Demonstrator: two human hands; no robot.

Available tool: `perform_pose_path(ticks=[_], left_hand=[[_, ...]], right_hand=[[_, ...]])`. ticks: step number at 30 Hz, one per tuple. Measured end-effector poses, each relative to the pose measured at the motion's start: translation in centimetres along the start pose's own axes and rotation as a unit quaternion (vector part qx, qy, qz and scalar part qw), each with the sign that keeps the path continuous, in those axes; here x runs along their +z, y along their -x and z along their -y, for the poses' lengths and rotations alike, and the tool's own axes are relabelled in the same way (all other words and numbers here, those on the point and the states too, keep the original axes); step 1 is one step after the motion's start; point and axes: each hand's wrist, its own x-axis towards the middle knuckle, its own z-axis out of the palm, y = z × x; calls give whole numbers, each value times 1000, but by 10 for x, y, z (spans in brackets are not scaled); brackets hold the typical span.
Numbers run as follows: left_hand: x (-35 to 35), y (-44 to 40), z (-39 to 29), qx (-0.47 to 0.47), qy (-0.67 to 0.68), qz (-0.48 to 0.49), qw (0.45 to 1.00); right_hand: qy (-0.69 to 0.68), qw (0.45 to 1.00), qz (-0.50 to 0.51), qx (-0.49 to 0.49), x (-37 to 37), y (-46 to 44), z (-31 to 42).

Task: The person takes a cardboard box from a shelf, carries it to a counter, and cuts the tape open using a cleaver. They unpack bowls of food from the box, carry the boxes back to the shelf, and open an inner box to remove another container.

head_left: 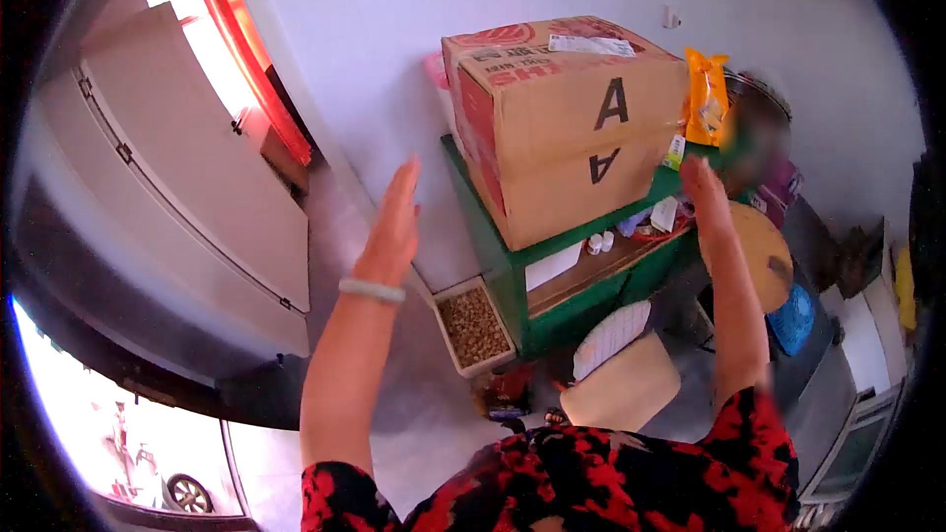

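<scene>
A large cardboard box [581, 158] printed with black letter A marks and red writing sits on top of a green cabinet [507, 296]. To its left I hold up my left hand [394, 227], fingers straight and palm turned inward, with a pale bangle [371, 290] on the wrist. On the other side my right hand [705, 189] is raised too, its fingers extended and seen foreshortened. Both hands look apart from the box and hold nothing. Near the right hand, an orange packet [707, 99] stands beside the box on the cabinet top.
Below, a white tub [475, 366] of small tan pieces stands against the cabinet. Small white bottles [599, 243] sit on its open shelf. A beige panel [626, 384], a round wooden top [764, 261] and a blue item [791, 320] are nearby. A door [197, 177] stands left.
</scene>
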Motion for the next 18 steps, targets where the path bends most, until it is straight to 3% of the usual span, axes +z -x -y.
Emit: perform_pose_path(ticks=[1, 3, 5, 10, 13, 16, 18], left_hand=[[-15, -46, -8, -118, 186, 54, 974], [-7, -76, -21, -146, 257, 60, 954], [73, -52, -51, 15, 27, -35, 999], [113, -72, -69, 58, 155, 82, 983], [116, -87, -56, 66, 227, 106, 966], [119, -89, -52, 82, 256, 111, 957], [117, -88, -51, 104, 269, 114, 951]], right_hand=[[-15, 1000, 3, -18, 9, -20, 14], [-55, 991, 76, -91, 22, -60, 34], [-116, 983, 108, -98, 24, -107, 39], [-256, 965, 44, 31, 55, -142, 58], [-227, 968, 88, 66, 44, -177, 30], [-316, 936, 126, 93, 36, -197, 12], [-303, 942, 145, 30, 35, -188, 17]])
